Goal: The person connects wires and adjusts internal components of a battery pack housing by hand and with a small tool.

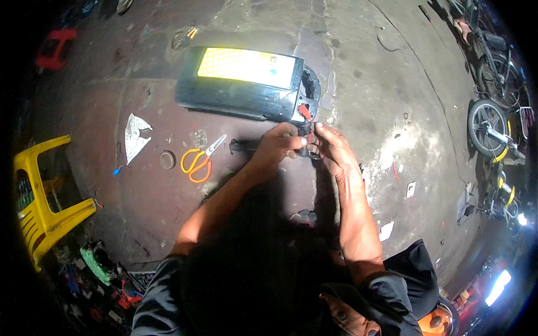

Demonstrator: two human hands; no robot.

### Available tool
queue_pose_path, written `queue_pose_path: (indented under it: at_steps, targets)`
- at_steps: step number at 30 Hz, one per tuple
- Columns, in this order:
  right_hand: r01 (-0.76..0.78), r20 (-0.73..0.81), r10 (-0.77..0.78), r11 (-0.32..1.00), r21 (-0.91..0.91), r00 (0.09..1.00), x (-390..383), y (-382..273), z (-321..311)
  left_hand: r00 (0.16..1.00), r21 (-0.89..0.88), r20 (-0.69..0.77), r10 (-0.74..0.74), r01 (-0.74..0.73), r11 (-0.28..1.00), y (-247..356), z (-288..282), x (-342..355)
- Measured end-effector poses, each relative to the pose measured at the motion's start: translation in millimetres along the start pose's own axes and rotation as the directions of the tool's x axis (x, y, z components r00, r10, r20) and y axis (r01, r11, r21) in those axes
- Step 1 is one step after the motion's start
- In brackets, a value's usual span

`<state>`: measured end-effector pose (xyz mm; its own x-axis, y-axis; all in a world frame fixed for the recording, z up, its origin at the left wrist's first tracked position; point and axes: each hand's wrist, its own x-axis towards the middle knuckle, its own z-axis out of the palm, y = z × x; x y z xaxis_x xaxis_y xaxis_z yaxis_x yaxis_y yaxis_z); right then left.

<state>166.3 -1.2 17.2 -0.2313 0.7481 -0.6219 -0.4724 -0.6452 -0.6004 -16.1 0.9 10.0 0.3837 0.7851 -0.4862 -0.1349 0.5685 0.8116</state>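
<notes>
On the floor ahead lies a black battery pack [235, 99] with a bright yellow-and-white label on top and a loop handle at its right end. A red connector [304, 111] sticks out at that end, just beyond my fingertips. My left hand [280, 144] is closed around a small dark cylindrical part [304, 133], thumb across it. Opposite it, my right hand [335, 150] pinches at a thin red wire [311, 133] running toward the connector. Fingers partly hide the part and the wire's lower end.
Left of my arms lie orange-handled scissors [197, 164], a tape roll [167, 159] and torn white paper [136, 137]. A yellow plastic stool [53, 215] lies tipped at the left. Bicycles [488, 126] are at the right, a red stool [55, 50] far left.
</notes>
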Motion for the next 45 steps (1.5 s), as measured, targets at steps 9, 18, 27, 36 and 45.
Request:
queue_pose_path:
  at_steps: [9, 18, 27, 36, 45]
  targets:
    - [0.104, -0.077, -0.114, 0.987, -0.122, 0.990, 0.9, 4.1, -11.0, 0.983, -0.018, -0.080, 0.166, -0.168, 0.986, 6.4, 10.3, -1.6]
    - [0.098, -0.082, -0.106, 0.991, -0.094, 0.991, -5.2, 4.2, -4.9, 0.997, 0.019, 0.024, 0.068, -0.068, 0.997, 6.8, 5.5, 1.8]
    - [0.167, -0.005, -0.177, 0.936, -0.309, 0.984, -8.4, 7.9, -5.3, 0.994, -0.019, 0.050, 0.097, -0.097, 0.995, 16.6, 5.3, 7.9]
    - [0.278, -0.034, -0.301, 0.914, -0.296, 0.953, -0.3, 28.9, -4.7, 0.997, -0.277, -0.022, 0.068, -0.072, 0.958, 6.8, 2.7, 8.6]
    - [0.233, -0.051, -0.250, 0.945, -0.229, 0.967, -2.1, 33.3, -8.8, 0.986, -0.035, -0.035, 0.163, -0.164, 0.986, 1.1, 0.8, 5.4]
